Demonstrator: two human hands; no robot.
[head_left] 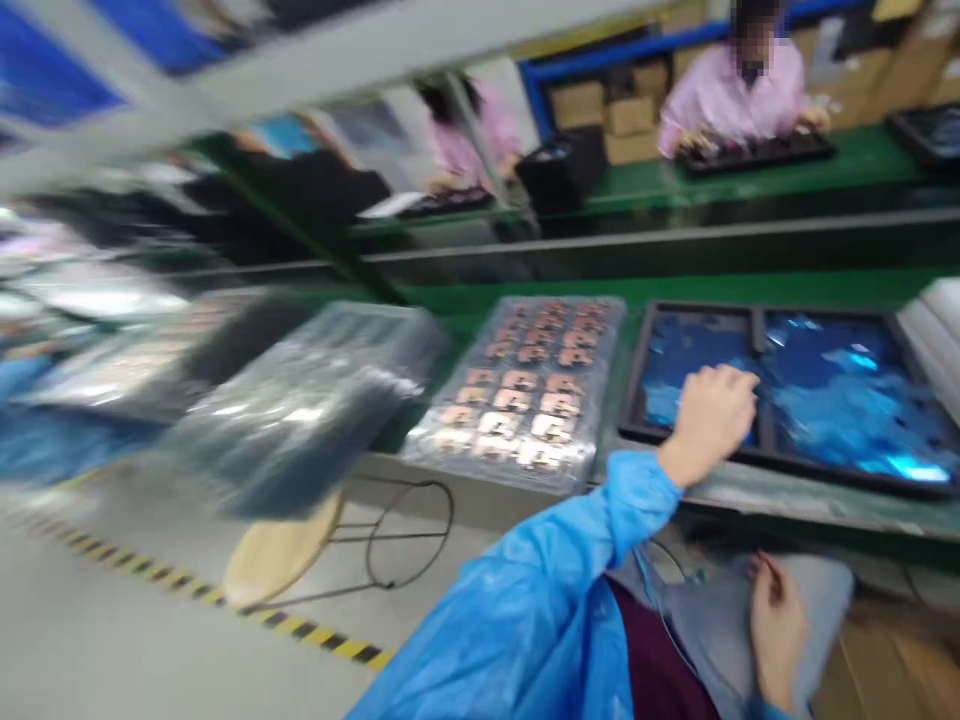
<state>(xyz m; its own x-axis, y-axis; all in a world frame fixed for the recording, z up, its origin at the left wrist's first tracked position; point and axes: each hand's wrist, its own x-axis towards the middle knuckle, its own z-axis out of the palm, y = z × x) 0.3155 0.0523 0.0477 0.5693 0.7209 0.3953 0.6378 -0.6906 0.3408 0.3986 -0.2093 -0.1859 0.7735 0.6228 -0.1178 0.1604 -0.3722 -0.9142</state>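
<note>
My left hand (711,418) reaches out in a blue sleeve over the near left part of a black tray (757,320) filled with shiny blue pieces (840,400). Its fingers curl down onto the pieces, and what they grip is hidden. My right hand (776,625) lies low at the lower right on grey cloth (825,600) over my lap, fingers stretched along it and holding nothing. The whole picture is smeared by motion.
Left of the black tray lies a clear blister tray of copper-coloured parts (525,390), then grey bagged stacks (300,410). A round wooden stool (281,550) stands on the floor by yellow-black tape. People in pink work at the far green bench (750,90).
</note>
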